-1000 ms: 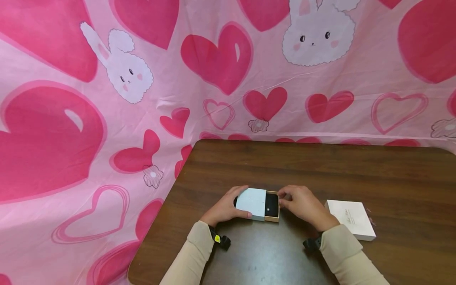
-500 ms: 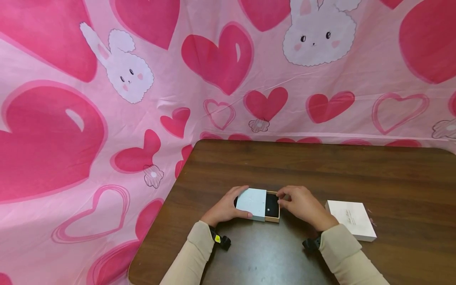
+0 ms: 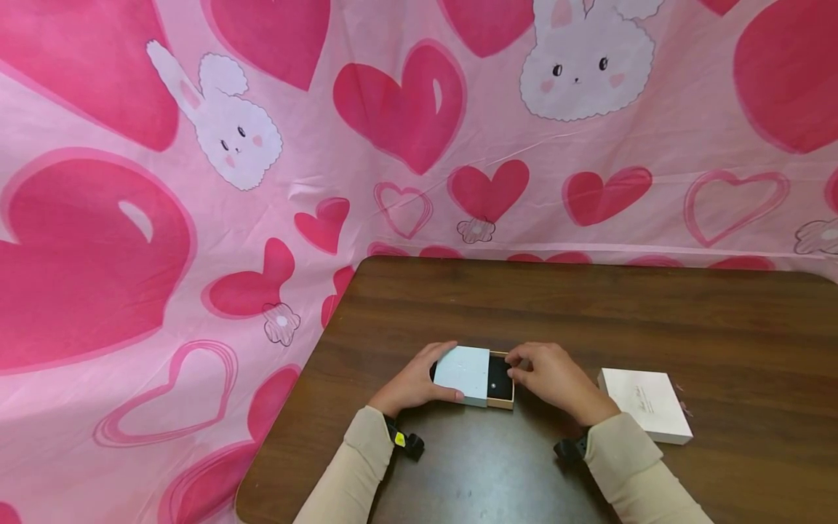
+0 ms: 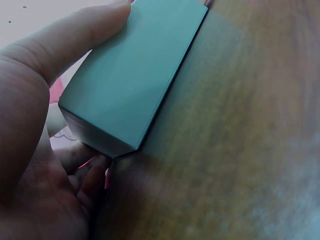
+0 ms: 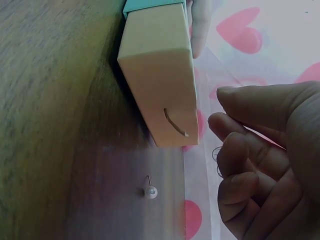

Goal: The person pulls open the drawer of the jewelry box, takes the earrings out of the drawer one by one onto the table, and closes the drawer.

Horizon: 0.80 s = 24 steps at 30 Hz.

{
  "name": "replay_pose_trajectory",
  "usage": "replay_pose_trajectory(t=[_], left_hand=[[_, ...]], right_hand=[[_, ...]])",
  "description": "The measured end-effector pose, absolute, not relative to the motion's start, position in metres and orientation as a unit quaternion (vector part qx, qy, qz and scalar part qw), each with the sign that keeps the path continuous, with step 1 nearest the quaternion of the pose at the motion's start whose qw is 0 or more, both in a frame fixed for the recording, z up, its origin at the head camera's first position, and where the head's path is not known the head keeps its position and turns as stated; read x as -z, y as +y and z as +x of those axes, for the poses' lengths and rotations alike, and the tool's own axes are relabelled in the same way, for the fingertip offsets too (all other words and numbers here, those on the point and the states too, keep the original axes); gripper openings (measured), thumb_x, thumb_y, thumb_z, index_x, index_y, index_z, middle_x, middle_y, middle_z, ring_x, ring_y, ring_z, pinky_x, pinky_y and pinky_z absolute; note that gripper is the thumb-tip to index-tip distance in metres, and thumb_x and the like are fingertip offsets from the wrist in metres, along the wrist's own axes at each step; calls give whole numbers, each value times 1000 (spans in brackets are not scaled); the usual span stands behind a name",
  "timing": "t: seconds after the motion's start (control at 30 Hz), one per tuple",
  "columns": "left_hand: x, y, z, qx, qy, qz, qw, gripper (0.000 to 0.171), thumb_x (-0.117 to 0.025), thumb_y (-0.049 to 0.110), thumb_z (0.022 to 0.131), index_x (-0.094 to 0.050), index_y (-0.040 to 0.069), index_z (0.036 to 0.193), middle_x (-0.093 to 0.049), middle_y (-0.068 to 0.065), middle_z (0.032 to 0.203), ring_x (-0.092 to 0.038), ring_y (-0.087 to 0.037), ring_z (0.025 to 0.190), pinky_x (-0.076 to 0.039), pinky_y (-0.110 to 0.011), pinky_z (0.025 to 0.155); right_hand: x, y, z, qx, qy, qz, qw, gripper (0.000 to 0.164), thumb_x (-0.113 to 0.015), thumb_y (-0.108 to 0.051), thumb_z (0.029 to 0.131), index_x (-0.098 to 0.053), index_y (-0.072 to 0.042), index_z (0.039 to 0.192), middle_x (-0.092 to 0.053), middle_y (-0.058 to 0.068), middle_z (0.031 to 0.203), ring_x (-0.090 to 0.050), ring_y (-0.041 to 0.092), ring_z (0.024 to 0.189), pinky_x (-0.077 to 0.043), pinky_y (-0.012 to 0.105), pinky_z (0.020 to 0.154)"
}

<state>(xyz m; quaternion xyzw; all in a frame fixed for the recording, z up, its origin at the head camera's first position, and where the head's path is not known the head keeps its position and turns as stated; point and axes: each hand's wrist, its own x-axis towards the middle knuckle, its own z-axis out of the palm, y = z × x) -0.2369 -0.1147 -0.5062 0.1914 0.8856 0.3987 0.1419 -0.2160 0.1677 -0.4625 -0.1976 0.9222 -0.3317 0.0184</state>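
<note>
Your left hand (image 3: pixel 414 384) is gripping the blue box (image 3: pixel 461 372), thumb along the near side; you're wanting that hold steady, without crushing the card. The tan tray (image 3: pixel 500 402) is sticking out rightward, its black pad (image 3: pixel 500 372) showing a pearl. Your right hand's (image 3: pixel 550 371) fingers are hovering just by the tray's outer end, loosely curled, pinching nothing I'm seeing, so you're needing a gentle, level touch there. The white box (image 3: pixel 644 407) is sitting farther right, beside your forearm.
</note>
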Motion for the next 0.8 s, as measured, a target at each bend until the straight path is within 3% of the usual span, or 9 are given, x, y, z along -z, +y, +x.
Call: replay_pose_trajectory(t=[0.8], left_hand=[[504,-115,-236,-391,890,188,145,98,-81,57,68,-33,37,151,-33,7,149,-38,-20,123,-35,-53,101]], right_hand=[[468,162,-217,335,917,-215,25,15,-75,-15,86,-73,-15,101,-66,-6,93,-58,10,77,-51,30,69]])
